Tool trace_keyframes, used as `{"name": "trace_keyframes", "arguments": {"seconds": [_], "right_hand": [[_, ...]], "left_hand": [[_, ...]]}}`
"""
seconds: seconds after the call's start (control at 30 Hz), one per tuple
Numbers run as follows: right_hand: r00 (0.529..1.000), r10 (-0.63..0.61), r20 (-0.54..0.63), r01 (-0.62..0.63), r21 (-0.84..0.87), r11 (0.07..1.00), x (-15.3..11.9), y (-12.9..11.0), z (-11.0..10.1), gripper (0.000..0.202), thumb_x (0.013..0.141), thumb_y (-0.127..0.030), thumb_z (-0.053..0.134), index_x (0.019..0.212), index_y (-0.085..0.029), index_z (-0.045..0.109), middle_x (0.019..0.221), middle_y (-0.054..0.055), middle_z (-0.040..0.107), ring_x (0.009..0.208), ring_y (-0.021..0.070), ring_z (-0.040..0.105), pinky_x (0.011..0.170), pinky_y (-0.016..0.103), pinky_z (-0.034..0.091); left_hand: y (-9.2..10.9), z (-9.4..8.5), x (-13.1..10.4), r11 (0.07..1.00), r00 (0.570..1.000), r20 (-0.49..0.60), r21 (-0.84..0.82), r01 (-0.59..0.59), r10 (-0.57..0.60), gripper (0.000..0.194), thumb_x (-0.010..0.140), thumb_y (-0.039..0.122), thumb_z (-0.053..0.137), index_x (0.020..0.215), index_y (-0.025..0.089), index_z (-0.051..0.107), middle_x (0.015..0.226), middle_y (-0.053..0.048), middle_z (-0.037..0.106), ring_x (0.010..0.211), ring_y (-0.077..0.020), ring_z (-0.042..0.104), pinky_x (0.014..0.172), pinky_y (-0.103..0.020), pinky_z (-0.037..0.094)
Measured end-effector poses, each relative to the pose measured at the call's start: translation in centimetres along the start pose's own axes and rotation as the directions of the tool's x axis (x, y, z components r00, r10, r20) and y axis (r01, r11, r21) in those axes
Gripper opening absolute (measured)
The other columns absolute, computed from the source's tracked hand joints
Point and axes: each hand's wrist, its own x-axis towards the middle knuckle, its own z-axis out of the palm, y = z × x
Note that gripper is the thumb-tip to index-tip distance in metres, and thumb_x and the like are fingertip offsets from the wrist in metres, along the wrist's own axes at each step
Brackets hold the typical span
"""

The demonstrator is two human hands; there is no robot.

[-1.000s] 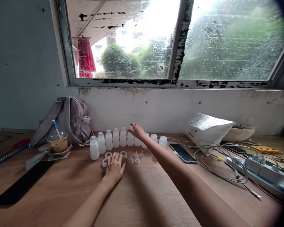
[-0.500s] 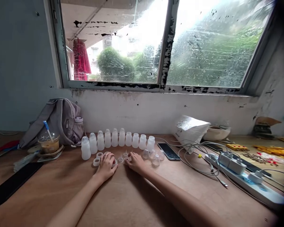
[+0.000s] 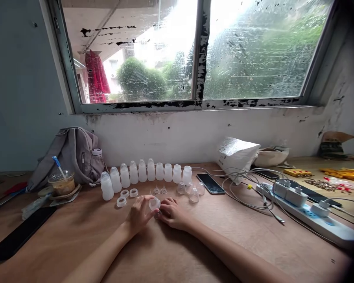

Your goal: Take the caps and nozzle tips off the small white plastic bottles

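My left hand (image 3: pixel 138 214) grips a white screw ring (image 3: pixel 154 203) of a baby bottle, tilted up off the table between thumb and fingers. Close against it is my right hand (image 3: pixel 174 214), its fingers curled and pinched at the ring's lower right edge; what they hold is hidden. Just beyond the hands lie two clear teats (image 3: pixel 156 190). Three loose screw rings (image 3: pixel 121 202) are left of my left hand. To the right sit several clear dome caps (image 3: pixel 194 197). Behind stands a curved row of frosted bottles (image 3: pixel 107 186), capped on the left, open-topped on the right (image 3: pixel 187 175).
Right of the caps lie a phone (image 3: pixel 211 183), tangled cables (image 3: pixel 244 204) and a power strip (image 3: pixel 315 218) with plugs. A white bag (image 3: pixel 238 155) leans near the wall. On the left are a drink cup (image 3: pixel 61 182), a backpack (image 3: pixel 76 157) and a black strip (image 3: pixel 23 234).
My left hand has lifted a screw ring and moved right, near my right hand. The right hand has drawn slightly back from the teats, fewer of which now lie there. The view has shifted slightly.
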Motion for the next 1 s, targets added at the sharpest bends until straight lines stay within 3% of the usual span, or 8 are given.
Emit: {"name": "trace_keyframes", "arguments": {"seconds": [0.2,0.33,0.47,0.6,0.73,0.83,1.0], "right_hand": [[0.957,0.209,-0.204,-0.166,0.209,0.964,0.2,1.5,0.6,0.019,0.083,-0.026,0.040,0.089,-0.020,0.058,0.087,0.005,0.059,0.086,0.0170,0.050,0.077,0.030,0.037],[0.936,0.271,-0.223,-0.225,0.214,0.951,0.2,1.8,0.8,0.019,0.083,-0.025,0.040,0.083,-0.019,0.058,0.083,0.004,0.060,0.082,0.0169,0.051,0.076,0.030,0.039],[0.940,0.255,-0.226,-0.216,0.185,0.959,0.3,1.7,1.1,0.017,0.083,-0.024,0.040,0.085,-0.019,0.057,0.085,0.004,0.060,0.084,0.0173,0.051,0.076,0.030,0.039],[0.952,0.219,-0.215,-0.182,0.178,0.967,0.1,1.5,1.1,0.019,0.077,-0.012,0.040,0.086,-0.019,0.055,0.086,0.005,0.059,0.087,0.0177,0.051,0.078,0.030,0.038],[0.985,0.084,-0.150,-0.046,0.239,0.970,-0.3,0.6,0.6,0.037,0.064,-0.003,0.043,0.096,-0.020,0.050,0.094,0.004,0.057,0.092,0.0180,0.050,0.081,0.030,0.037],[0.978,0.072,-0.194,-0.013,0.290,0.957,-0.3,-0.2,0.5,0.025,0.069,-0.011,0.047,0.093,-0.019,0.048,0.089,0.004,0.056,0.083,0.0170,0.051,0.076,0.029,0.039],[0.958,0.159,-0.239,-0.070,0.342,0.937,0.0,-0.8,0.9,0.007,0.073,-0.018,0.046,0.080,-0.020,0.044,0.072,0.000,0.052,0.065,0.0124,0.048,0.062,0.023,0.039]], "left_hand": [[0.7,0.6,0.3,0.999,0.988,0.154,0.031,-0.010,0.005,0.042,0.076,0.045,0.048,0.111,0.021,0.047,0.098,-0.007,0.059,0.092,-0.0212,0.051,0.084,-0.036,0.037],[0.9,0.8,0.2,0.999,0.954,0.298,0.043,0.015,-0.027,0.044,0.073,0.047,0.052,0.109,0.022,0.051,0.097,-0.007,0.059,0.094,-0.0230,0.049,0.085,-0.039,0.034],[1.1,0.6,0.3,0.998,0.959,0.278,0.006,0.059,-0.058,0.044,0.073,0.047,0.050,0.110,0.023,0.050,0.104,-0.007,0.055,0.097,-0.0226,0.048,0.084,-0.038,0.035],[1.1,0.5,0.6,0.984,0.966,0.225,-0.088,0.152,-0.129,0.024,0.081,0.036,0.040,0.084,0.022,0.059,0.083,-0.003,0.060,0.083,-0.0195,0.053,0.076,-0.033,0.038],[1.1,0.7,0.7,0.879,0.935,0.195,-0.327,0.346,-0.295,0.023,0.082,0.034,0.037,0.081,0.021,0.055,0.068,0.000,0.060,0.062,-0.0148,0.055,0.059,-0.025,0.041],[1.5,1.0,0.7,0.784,0.916,0.219,-0.473,0.401,-0.336,0.021,0.080,0.035,0.039,0.081,0.019,0.053,0.067,0.001,0.059,0.059,-0.0132,0.054,0.054,-0.022,0.041],[2.0,1.7,0.6,0.643,0.880,0.279,-0.603,0.473,-0.385,0.027,0.080,0.040,0.040,0.089,0.017,0.052,0.074,-0.002,0.058,0.060,-0.0125,0.053,0.051,-0.022,0.044]]}}
